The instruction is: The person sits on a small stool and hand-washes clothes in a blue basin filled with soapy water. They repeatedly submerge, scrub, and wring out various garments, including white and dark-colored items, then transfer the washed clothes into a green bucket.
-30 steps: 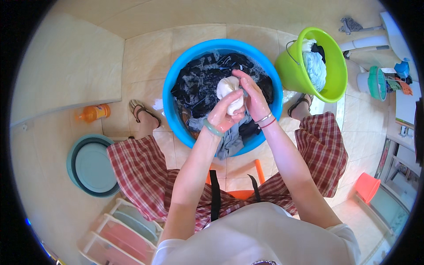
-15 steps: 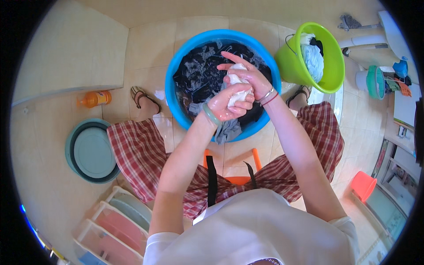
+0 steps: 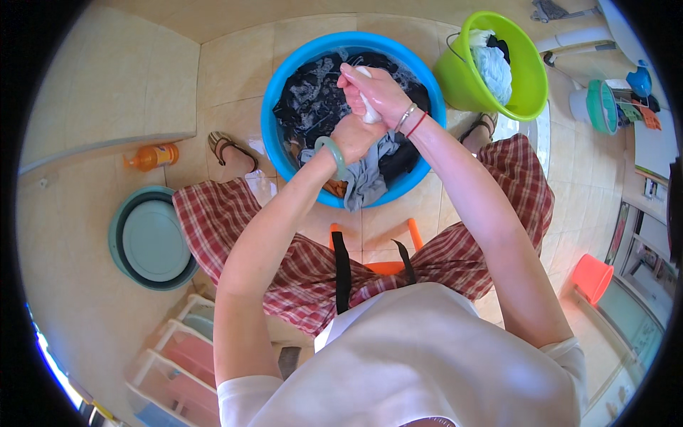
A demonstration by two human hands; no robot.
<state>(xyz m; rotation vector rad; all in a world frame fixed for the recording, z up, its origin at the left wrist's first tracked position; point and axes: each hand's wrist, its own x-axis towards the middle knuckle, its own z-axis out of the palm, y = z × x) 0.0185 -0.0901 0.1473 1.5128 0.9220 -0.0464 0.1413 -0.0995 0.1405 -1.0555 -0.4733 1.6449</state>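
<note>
Both hands are together over a large blue basin [image 3: 269, 128] on the floor. A bunched white cloth [image 3: 370, 112] is squeezed between them. My right hand [image 3: 380, 91], with a silver bracelet and a red cord at the wrist, is closed round its upper part. My left hand [image 3: 356, 136], with a pale green bangle, grips it from below; most of its fingers are hidden. Dark wet clothes [image 3: 313, 96] with suds fill the basin. Below my left hand a grey cloth [image 3: 366, 183] hangs over the near rim, beside a bit of brown cloth [image 3: 334, 188].
A lime green bucket [image 3: 530, 92] holding light and dark cloths stands right of the basin. At left are an orange bottle [image 3: 153, 156], lying down, and a grey-green basin [image 3: 153, 242]. A plastic rack [image 3: 171, 359] stands lower left, a coral bin [image 3: 592, 279] lower right.
My hands have moved up and closed more tightly round the white cloth; my right fingers, spread before, are now curled. The view has shifted, so the basin and bucket sit higher.
</note>
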